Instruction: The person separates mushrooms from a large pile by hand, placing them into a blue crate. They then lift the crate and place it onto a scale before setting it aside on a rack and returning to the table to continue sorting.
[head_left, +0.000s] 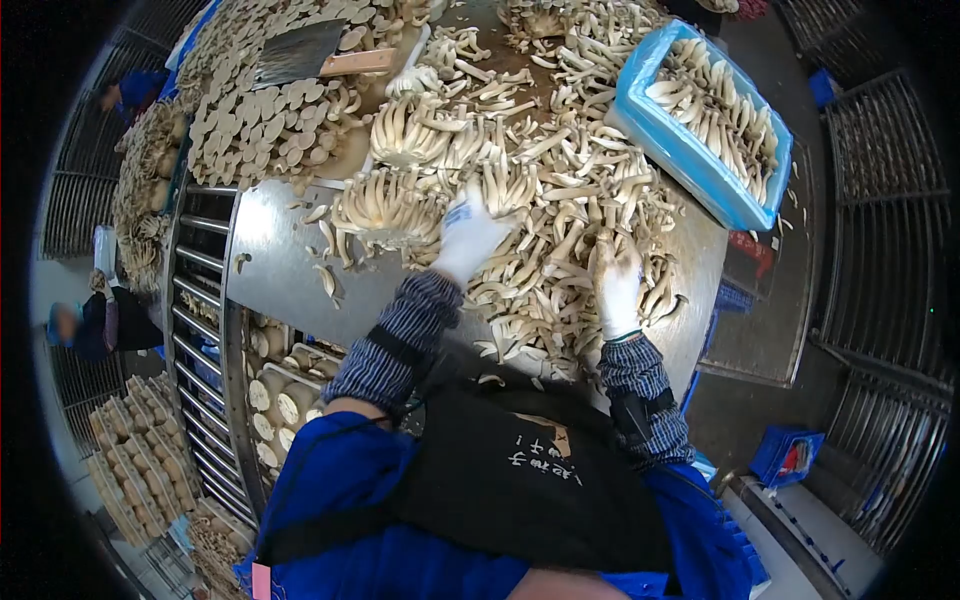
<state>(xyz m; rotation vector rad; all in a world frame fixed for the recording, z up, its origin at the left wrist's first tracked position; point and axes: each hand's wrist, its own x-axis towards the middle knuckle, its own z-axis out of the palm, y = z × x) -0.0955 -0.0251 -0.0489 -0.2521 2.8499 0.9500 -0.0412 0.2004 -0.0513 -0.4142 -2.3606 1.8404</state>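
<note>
My left hand, in a white glove with blue print, grips a cluster of pale, long-stemmed mushrooms between thumb and fingers. To its left sit more whole mushroom clusters with their stems bunched together. My right hand, in a white glove with brown-stained fingers, is curled closed at the right side of the pile; what its fingers hold is hidden. Between and around both hands lies a heap of loose mushrooms on the metal table.
A blue-lined crate of mushrooms stands at the table's right corner. A wide cleaver with a wooden handle rests on cut round bases at upper left. Metal rollers run along the left; a co-worker is beyond.
</note>
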